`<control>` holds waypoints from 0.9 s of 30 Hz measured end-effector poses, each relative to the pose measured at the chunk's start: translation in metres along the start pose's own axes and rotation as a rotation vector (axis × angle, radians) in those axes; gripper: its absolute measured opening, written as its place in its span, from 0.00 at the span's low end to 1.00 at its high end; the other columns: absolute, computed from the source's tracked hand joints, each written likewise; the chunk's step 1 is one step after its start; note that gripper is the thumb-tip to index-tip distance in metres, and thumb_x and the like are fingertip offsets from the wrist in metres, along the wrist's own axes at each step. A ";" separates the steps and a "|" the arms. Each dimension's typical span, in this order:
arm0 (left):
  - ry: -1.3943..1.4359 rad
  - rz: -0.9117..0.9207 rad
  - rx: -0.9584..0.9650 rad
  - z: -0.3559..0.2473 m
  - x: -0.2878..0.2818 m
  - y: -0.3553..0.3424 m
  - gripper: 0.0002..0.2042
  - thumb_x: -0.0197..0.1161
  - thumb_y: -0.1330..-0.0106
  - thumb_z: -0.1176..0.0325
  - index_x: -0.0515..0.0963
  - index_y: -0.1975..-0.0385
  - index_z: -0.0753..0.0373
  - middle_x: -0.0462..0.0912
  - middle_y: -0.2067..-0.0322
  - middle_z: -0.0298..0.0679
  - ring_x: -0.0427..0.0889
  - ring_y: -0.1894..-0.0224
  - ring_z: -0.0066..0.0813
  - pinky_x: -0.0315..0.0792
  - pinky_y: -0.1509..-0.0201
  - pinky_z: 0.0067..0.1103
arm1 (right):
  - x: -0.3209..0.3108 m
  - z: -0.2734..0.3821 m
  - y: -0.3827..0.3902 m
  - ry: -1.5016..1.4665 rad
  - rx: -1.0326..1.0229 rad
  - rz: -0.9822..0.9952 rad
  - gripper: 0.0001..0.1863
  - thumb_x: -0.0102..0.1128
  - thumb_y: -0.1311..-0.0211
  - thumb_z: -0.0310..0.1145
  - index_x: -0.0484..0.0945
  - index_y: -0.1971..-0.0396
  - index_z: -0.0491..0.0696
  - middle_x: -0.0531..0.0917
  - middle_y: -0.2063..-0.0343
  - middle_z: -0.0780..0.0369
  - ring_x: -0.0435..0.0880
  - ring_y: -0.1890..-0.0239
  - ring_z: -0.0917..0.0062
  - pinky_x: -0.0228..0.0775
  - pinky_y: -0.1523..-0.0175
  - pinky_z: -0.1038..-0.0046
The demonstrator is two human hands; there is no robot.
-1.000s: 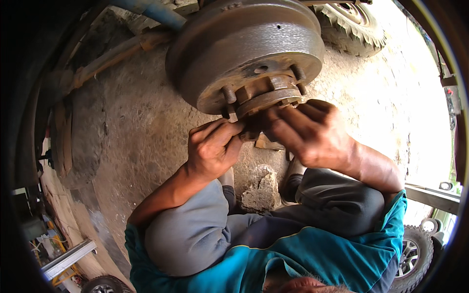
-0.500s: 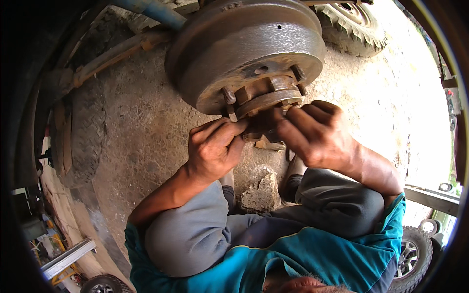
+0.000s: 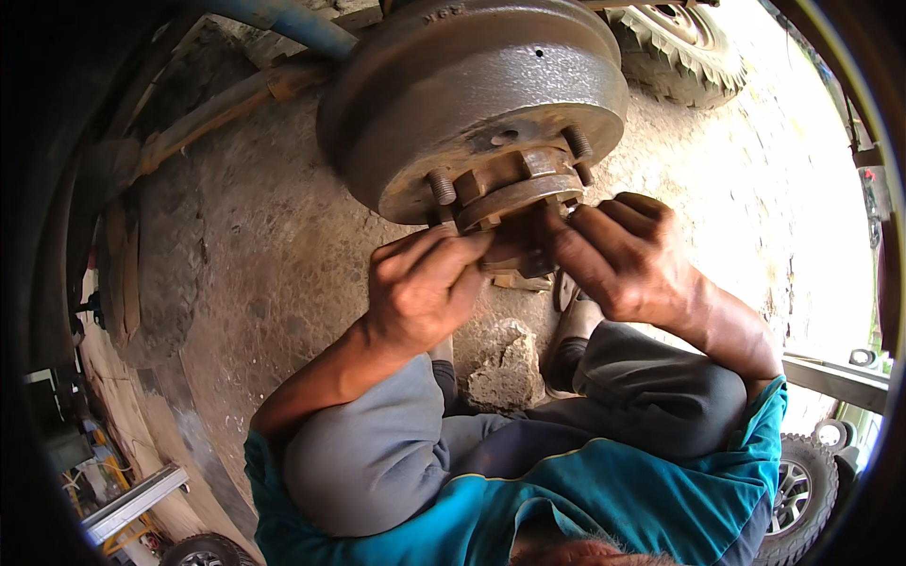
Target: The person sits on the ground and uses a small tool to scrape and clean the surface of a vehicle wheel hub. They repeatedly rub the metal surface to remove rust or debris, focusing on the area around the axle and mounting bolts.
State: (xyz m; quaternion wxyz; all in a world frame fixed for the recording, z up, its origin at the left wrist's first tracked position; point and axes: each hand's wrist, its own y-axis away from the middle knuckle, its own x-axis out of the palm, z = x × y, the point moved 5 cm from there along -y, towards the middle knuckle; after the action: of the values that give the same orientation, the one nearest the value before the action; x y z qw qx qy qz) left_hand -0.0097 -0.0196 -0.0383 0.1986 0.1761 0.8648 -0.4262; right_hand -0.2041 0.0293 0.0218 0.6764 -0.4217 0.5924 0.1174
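A rusty brake drum [image 3: 472, 90] with threaded studs fills the top middle. Out of its face juts the wheel hub [image 3: 524, 198], with a ring of bolts around its end flange. My left hand [image 3: 420, 283] is closed, its fingertips pinching the left side of a dark, round metal piece [image 3: 514, 247] at the hub's outer end. On the opposite side my right hand [image 3: 618, 255] curls its fingers around the same piece. Fingers hide much of the piece, and I cannot tell whether it is fastened to the hub.
A chunk of stone [image 3: 507, 368] lies on the concrete floor between my feet. A knobbly tyre [image 3: 679, 57] is at the far right, another wheel [image 3: 802, 491] at the lower right. Rusty axle parts [image 3: 226, 108] extend left of the drum.
My left hand has shifted slightly right and down, its fingers moving along the round piece. My right hand has moved slightly right. The drum stays in place.
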 end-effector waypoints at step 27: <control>-0.007 -0.005 0.006 -0.004 -0.001 0.001 0.10 0.68 0.42 0.87 0.85 0.60 0.71 0.87 0.74 0.46 0.89 0.74 0.39 0.81 0.71 0.29 | 0.001 -0.006 0.009 -0.030 0.073 -0.016 0.20 0.69 0.48 0.30 0.85 0.52 0.44 0.84 0.68 0.62 0.87 0.74 0.73 0.78 0.72 0.69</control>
State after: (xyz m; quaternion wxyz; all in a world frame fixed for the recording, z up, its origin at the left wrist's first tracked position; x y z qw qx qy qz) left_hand -0.0090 -0.0162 -0.0368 0.2001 0.1731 0.8632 -0.4299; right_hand -0.2136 0.0301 0.0170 0.7010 -0.3994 0.5829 0.0966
